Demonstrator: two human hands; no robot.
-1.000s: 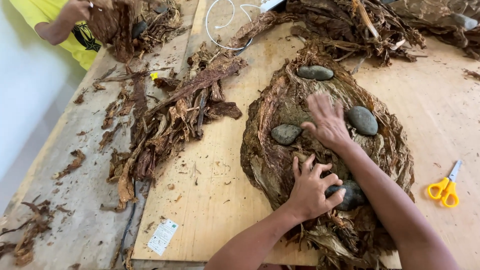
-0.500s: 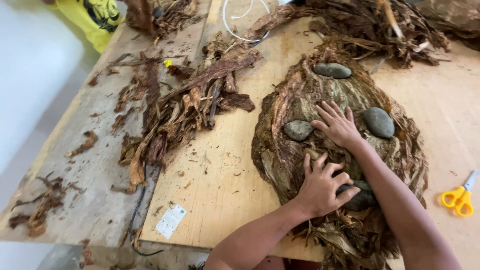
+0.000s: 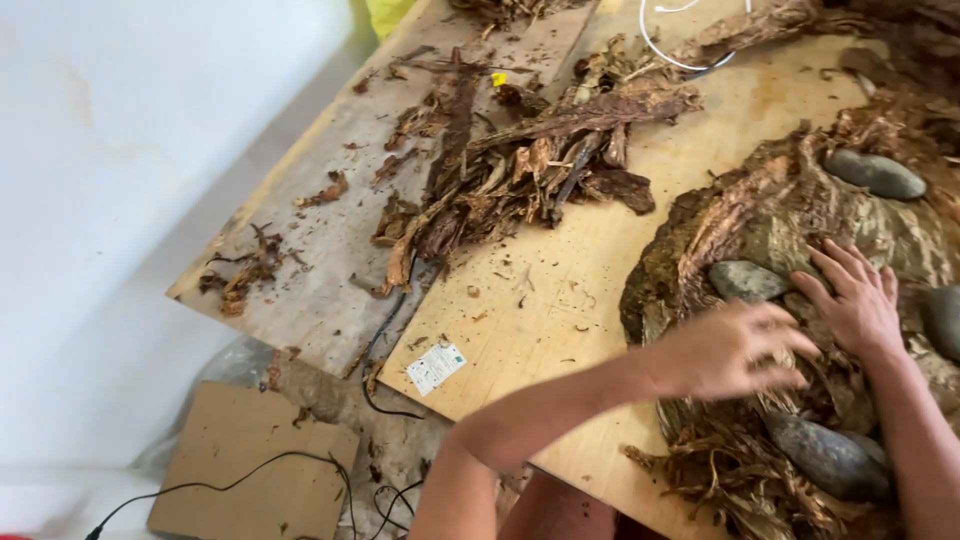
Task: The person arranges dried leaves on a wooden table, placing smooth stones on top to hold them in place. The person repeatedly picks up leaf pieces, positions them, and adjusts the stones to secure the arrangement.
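Item: stack of dried brown leaves, flattened on a plywood board. Its right side and near part run out of view, so its full outline cannot be made out.

Right hand: lies flat on the stack, fingers spread apart and open, palm down, clamped on nothing. The forearm leaves the picture at the lower right.

Left hand: motion-blurred above the stack, just left of the right hand. Fingers look loosely curled; whether they pinch any leaf cannot be told.

Stones: a grey stone sits between the two hands, just beyond the left hand's knuckles and touching the leaves. A second stone lies beyond the right hand's fingertips, well apart from it. A third, darker stone rests nearer the person than both hands, amid frayed leaf ends. A fourth is cut off by the frame just right of the right hand.

Surroundings: a loose heap of twisted leaf stems lies left of the hands, well apart, with bare board between. A white cable loops at the far edge. A small white label lies near the board's near-left corner. Scattered leaf scraps sit on an older grey panel farther left.

Edges: the board's near edge runs under the left forearm; beneath it lie a cardboard sheet and a black cord.
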